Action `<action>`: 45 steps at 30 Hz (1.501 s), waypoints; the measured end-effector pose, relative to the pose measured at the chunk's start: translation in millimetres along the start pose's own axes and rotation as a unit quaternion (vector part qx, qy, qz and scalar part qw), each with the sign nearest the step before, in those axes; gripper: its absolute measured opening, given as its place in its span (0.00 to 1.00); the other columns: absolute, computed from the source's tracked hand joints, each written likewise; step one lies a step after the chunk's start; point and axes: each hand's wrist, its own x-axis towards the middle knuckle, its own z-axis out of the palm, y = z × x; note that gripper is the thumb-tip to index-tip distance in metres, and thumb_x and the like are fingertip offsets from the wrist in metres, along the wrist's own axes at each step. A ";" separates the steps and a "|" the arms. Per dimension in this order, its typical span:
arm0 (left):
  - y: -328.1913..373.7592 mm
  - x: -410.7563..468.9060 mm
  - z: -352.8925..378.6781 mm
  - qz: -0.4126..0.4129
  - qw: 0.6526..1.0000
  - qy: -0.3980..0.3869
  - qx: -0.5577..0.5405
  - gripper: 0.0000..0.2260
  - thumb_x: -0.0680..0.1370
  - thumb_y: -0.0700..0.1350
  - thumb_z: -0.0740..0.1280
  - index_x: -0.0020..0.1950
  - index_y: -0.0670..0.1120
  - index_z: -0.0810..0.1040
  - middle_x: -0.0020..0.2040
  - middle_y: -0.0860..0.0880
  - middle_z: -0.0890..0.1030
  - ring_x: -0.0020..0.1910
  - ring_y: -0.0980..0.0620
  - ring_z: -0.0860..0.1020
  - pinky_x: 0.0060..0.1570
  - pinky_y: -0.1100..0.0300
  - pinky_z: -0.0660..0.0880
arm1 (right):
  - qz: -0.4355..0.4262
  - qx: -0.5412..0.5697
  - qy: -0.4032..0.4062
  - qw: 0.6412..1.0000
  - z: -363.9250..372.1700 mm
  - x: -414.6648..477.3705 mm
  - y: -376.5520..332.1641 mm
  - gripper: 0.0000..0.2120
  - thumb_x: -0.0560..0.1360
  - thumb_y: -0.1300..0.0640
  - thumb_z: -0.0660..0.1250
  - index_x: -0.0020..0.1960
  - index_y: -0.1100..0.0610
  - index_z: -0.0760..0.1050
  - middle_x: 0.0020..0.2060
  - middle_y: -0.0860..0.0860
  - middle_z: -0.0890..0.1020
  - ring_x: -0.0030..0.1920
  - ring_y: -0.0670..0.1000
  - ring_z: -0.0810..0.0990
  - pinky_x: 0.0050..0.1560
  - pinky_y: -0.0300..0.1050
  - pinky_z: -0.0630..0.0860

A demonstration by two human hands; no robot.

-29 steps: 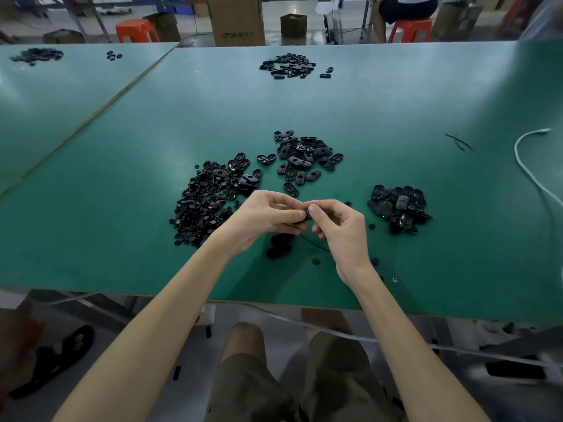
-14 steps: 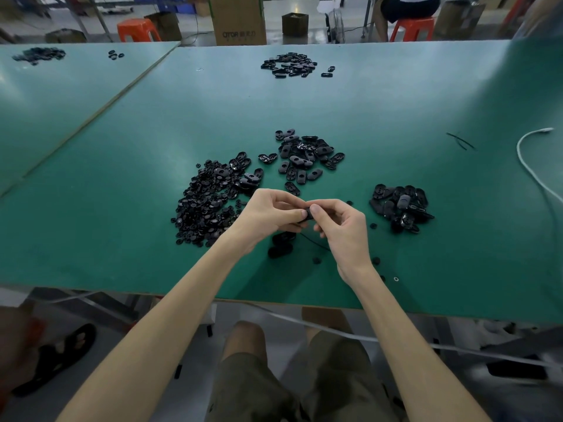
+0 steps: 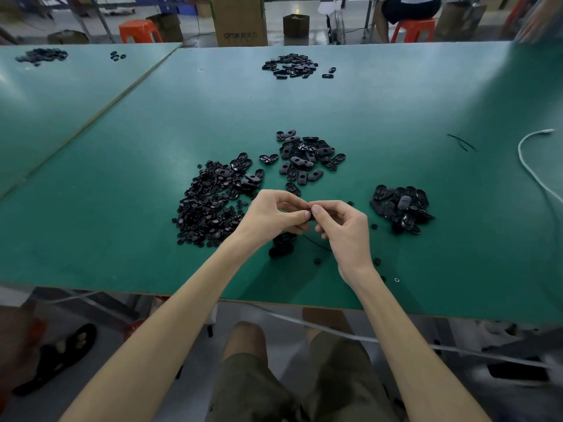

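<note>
Both pinching one small black part [image 3: 311,215], left hand [image 3: 269,213], right hand [image 3: 342,226], above green table [image 3: 396,102]

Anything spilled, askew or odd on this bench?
Minor: a few loose black pieces lie scattered near the front edge of the table, apart from the piles. The left hand and right hand pinch one black part.

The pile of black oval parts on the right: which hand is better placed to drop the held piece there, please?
Probably the right. The right hand lies nearer that pile; the left hand would have to cross over it. Both pinch the small black piece.
</note>
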 end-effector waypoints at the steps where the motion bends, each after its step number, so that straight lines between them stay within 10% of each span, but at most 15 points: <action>1: -0.1 0.2 0.7 -0.001 1.000 0.000 0.001 0.07 0.78 0.35 0.74 0.55 0.35 0.83 0.47 0.36 0.86 0.42 0.44 0.86 0.49 0.50 0.85 | 0.000 0.000 0.001 1.000 0.0 0.1 0.1 0.05 0.80 0.60 0.72 0.49 0.52 0.86 0.38 0.48 0.87 0.35 0.45 0.80 0.36 0.38 0.76; 45: -16.9 3.4 -17.8 -0.038 0.981 -0.065 -0.182 0.12 0.79 0.32 0.70 0.62 0.34 0.82 0.56 0.35 0.85 0.54 0.39 0.85 0.55 0.55 0.82 | -0.025 -0.060 -0.021 0.998 3.8 -3.0 -5.7 0.05 0.80 0.63 0.71 0.49 0.54 0.82 0.41 0.47 0.83 0.38 0.46 0.82 0.37 0.40 0.77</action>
